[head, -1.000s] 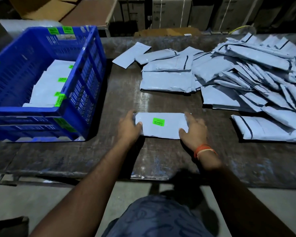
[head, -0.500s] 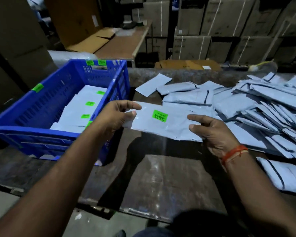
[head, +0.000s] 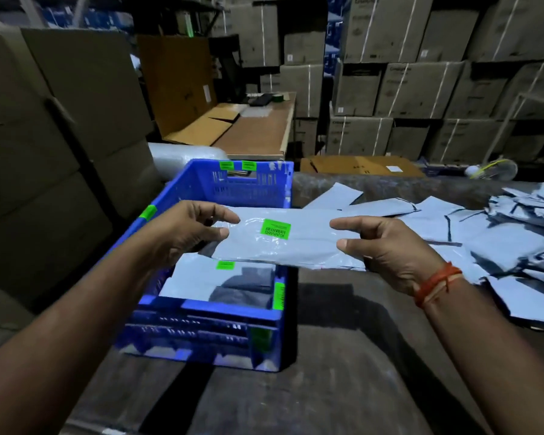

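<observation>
**Fingers pinch both ends of a grey packet above the blue crate**

The left hand takes the left end of the packet between its thumb and bent fingers, in a narrow pinch. The right hand takes the other end. Its thumb lies at the near edge and its forefinger reaches almost straight along the far edge, so this hold looks looser to me, but the packet is between them.

The packet hangs flat in the air between the two hands. Its green label faces up, about midway between the fingertips. Under the left fingers is the open crate, where other labelled packets lie. The right fingers are over the dark table, just beside the right wall of the crate. Further right of the right hand, a heap of packets lies on the table.

The packet is thin, shiny, wrinkled plastic, so I judge it light, soft and a little slippery, and not fragile. It will bend in the middle if only one corner is held. The short ends are the good places to hold it. To set it down, I think both hands should lower it flat and then release it.
</observation>
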### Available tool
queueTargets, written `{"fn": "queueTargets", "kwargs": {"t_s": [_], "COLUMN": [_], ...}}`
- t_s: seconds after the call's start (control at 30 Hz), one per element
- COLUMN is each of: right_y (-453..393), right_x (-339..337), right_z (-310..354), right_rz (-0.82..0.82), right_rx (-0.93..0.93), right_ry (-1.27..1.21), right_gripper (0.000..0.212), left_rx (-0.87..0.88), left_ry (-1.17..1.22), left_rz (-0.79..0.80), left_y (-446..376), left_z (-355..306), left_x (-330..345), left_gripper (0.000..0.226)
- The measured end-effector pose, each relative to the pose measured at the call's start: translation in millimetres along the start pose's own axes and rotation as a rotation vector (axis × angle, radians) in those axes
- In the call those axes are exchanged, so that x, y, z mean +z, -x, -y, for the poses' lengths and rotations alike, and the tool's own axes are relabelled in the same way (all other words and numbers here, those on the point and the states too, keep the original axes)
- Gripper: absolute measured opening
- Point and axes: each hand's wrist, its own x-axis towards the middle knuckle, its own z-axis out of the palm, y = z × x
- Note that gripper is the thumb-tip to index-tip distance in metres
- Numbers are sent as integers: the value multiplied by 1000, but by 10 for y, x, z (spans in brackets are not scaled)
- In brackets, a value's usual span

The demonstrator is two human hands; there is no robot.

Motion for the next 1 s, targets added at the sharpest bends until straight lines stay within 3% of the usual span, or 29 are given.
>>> {"fn": "queueTargets", "kwargs": {"t_s": [0.2, 0.37, 0.53, 0.63, 0.83, 0.87, 0.93, 1.0], "right_y": [-180, -354, -501, -657, -862, -862, -881, -874], "right_x": [804, 1266, 1662, 1855, 2073, 2101, 2117, 2124], "right_z": [13, 80, 83, -33, -514, -547, -569, -556], "right_rz": [-65, -151, -49, 68, 350, 390, 413, 379], "right_rx": [-9, -135, -53, 51, 322, 360, 436, 473], "right_ry": [178, 854, 1171, 1313, 1643, 1680, 1684, 1667], "right_gripper": [24, 26, 23, 23, 31, 34, 40, 52], "left_rx": [-31, -86, -143, -153, -355, -342, -137, -98], "left_ry": [-87, -240, -587, -924, -1109, -1118, -1291, -1366], "left_rz": [106, 284, 385, 409, 491, 523, 609, 621], "left_y": [-148, -362, -595, -666, -787, -777, -760, -719], "left_z": [249, 518, 722, 716, 1030, 1098, 1201, 1214], "left_x": [-749, -1151, -1174, -1026, -754, -771, -802, -799], "left_gripper": [21, 17, 35, 39, 31, 33, 36, 38]}}
